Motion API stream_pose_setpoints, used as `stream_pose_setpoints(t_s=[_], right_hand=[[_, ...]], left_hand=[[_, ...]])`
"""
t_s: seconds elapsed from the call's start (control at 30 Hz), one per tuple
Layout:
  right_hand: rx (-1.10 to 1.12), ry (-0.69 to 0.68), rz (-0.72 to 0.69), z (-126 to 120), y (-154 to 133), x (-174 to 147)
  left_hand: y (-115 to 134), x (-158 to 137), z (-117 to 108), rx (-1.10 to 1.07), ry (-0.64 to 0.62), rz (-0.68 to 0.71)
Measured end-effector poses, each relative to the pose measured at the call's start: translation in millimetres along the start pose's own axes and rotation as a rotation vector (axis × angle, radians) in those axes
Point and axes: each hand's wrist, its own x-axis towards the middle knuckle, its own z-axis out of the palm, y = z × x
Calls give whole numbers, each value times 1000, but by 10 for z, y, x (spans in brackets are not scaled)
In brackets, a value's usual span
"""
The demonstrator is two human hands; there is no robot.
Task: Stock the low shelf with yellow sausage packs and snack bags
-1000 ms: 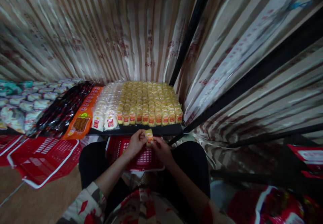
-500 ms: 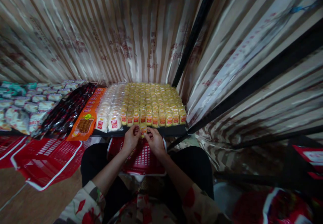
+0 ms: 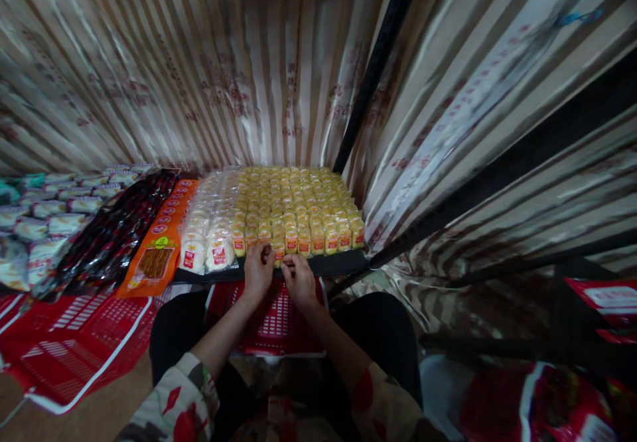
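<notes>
Several rows of small yellow snack packs (image 3: 318,196), clear-wrapped with red labels, stand on a black shelf (image 3: 343,263). One yellow snack pack (image 3: 278,253) is at the front of a row, jutting slightly forward of those beside it. My left hand (image 3: 259,273) has its fingers curled at the pack's left side. From the right, my right hand (image 3: 300,283) pinches at its lower edge. Both hands appear to touch the pack, though the fingertips are partly hidden. Below my hands, between my knees, sits a red basket (image 3: 279,322).
Left of the yellow packs lie round white packs (image 3: 206,239), an orange snack bag (image 3: 159,243), dark red packets (image 3: 114,229) and white packets (image 3: 50,210). Another red basket (image 3: 84,342) is at the lower left. A black post (image 3: 373,77) rises before a striped curtain (image 3: 223,64).
Both hands have brought the yellow pack from just in front of the shelf edge to the front of a row. The view has shifted slightly to the right.
</notes>
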Motion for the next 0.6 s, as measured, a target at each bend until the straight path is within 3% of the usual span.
stream_pose_setpoints(t_s=[0.2,0.43,0.6], right_hand=[[1,19,-107,34,61,-5],[23,40,-139,46,130,-49],[41,7,-145,10,148,-88]], left_hand=[[-4,8,40,88,10,77],[-62,-114,74,136,61,28],[-70,-163,108,135,31,2]])
